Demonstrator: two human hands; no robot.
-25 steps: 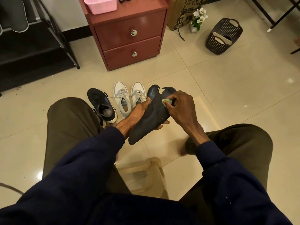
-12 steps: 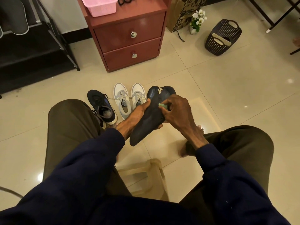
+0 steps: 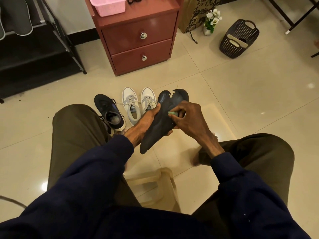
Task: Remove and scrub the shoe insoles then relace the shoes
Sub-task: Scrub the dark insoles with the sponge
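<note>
A dark, worn insole (image 3: 159, 125) with a torn toe end is held up between my knees. My left hand (image 3: 146, 120) grips it from the left side, fingers wrapped underneath. My right hand (image 3: 187, 118) pinches a small green scrubber (image 3: 173, 113) and presses it onto the insole's upper half. On the floor beyond stand a dark sneaker (image 3: 109, 112) with loose laces and a pair of white and grey sneakers (image 3: 138, 105), laces in place.
A red two-drawer cabinet (image 3: 138, 37) with a pink basket (image 3: 107, 5) stands ahead. A dark plastic basket (image 3: 239, 39) and a small flower pot (image 3: 211, 20) sit at the right. A black rack (image 3: 34, 49) is at the left. A beige stool (image 3: 153, 187) is under me.
My right hand has slid the green scrubber a little down and left along the insole. The left hand keeps its hold.
</note>
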